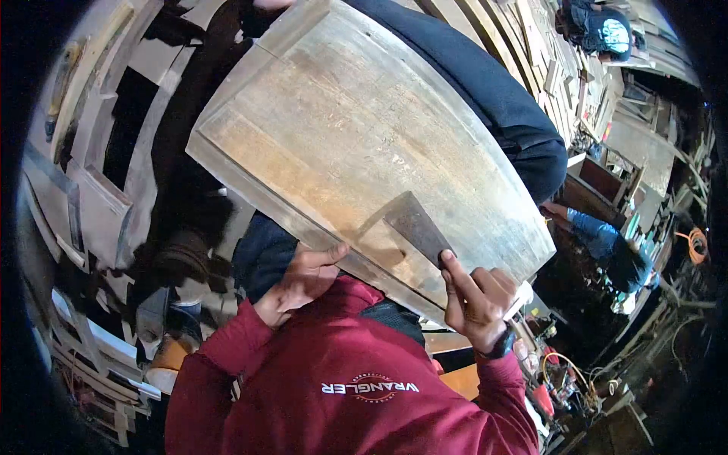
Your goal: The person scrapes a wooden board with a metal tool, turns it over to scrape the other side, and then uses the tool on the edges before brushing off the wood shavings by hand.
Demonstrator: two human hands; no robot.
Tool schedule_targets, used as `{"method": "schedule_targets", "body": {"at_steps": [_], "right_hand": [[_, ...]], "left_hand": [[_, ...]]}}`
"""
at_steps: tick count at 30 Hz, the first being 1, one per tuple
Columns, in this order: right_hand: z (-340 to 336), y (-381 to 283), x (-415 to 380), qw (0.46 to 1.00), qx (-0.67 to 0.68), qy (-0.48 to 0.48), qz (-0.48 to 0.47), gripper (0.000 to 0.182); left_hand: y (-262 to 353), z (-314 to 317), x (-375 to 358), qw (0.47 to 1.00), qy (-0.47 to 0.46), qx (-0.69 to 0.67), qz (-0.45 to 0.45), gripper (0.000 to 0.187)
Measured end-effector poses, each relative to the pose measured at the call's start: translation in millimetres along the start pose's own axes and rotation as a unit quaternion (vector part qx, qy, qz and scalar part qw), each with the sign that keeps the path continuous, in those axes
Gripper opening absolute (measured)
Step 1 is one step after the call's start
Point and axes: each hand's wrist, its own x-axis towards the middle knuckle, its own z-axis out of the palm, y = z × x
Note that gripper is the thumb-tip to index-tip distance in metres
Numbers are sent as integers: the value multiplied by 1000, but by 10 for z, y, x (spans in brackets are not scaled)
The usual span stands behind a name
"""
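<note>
A broad wooden panel [364, 114] with raised, curved edge strips lies tilted across my lap, its face scuffed and partly orange-brown. My left hand [303, 280] is at the panel's near edge; its thumb lies on the edge strip and the other fingers are curled, partly hidden. Between the thumb and fingers of my right hand [478, 299] is a dark, flat scraper [417, 227] that widens toward its far end. The scraper is over the lower right of the panel face. Its grip end is hidden by the hand.
Wooden pieces [106, 205] lie stacked at the left, and long boards [523, 45] at the upper right. Two other people, one in a dark shirt [607, 34] and one in blue [607, 243], are at the right. An orange coiled hose [694, 246] hangs beyond.
</note>
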Motion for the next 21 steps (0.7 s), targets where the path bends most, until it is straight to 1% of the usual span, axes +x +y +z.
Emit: {"method": "schedule_targets", "body": {"at_steps": [2,3,4,6,11,12,13,14,15,16,17,18,20,21], "right_hand": [[-9,-69,90,1000,10,21,5,53],[-12,-74,130,999,16,33,5,53],[8,-36,105,999,18,28,-5,52],[80,105,-23,999,16,20,-20,51],[100,188,-365,999,-38,33,-8,46],[170,177,-287,999,6,34,-9,47],[213,135,-130,999,23,24,-31,48],[238,97,29,998,40,15,-54,50],[274,94,119,997,53,14,-61,53],[253,86,108,998,39,19,-51,53],[208,72,49,999,26,21,-42,53],[155,62,-32,999,12,22,-31,53],[117,97,-291,999,-8,34,6,49],[149,110,-273,999,-8,40,-3,49]], "left_hand": [[-572,-277,181,990,0,67,120,41],[-540,-246,205,993,-9,20,117,42],[-391,-147,154,994,-23,-68,85,43],[-92,48,57,969,-35,-245,18,43],[-224,-30,72,968,-13,-249,-33,36],[-226,-42,67,981,-18,-191,-5,35],[-226,-53,63,991,-19,-132,23,34],[-226,-60,52,996,-25,-13,89,35],[-231,-65,40,982,-28,105,156,36],[-245,-96,37,995,-33,18,91,36],[-261,-126,32,996,-26,-78,25,37],[-277,-157,29,985,-7,-169,-37,37],[-112,80,24,984,18,-177,27,36],[-113,75,31,981,13,-191,7,33]]}}
